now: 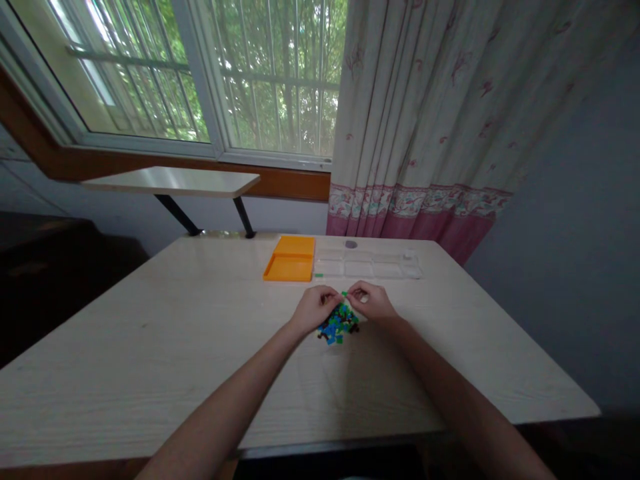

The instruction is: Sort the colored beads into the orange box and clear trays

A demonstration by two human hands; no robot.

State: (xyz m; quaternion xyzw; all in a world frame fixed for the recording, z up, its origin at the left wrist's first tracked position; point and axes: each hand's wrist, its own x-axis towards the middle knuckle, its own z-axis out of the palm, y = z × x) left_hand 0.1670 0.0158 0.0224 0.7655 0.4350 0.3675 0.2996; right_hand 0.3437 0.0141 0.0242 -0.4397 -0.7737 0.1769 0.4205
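Observation:
A pile of small blue, green and dark brown plastic pieces (337, 325) lies on the table between my hands. Just above it, the fingertips of both hands meet at a small green piece (345, 294). My left hand (316, 308) is closed in a pinch at the piece's left side, its palm edge beside the pile. From the other side my right hand (373, 302) pinches the piece with thumb and forefinger. The fingers partly cover it, so its exact shape is hard to make out.
Behind my hands lie an open orange case (289, 268) and a clear compartment tray (359, 268). A small green piece (319, 275) is at the tray's left front corner, and a grey round item (351, 245) is near its back. A raised shelf (175, 180) stands back left.

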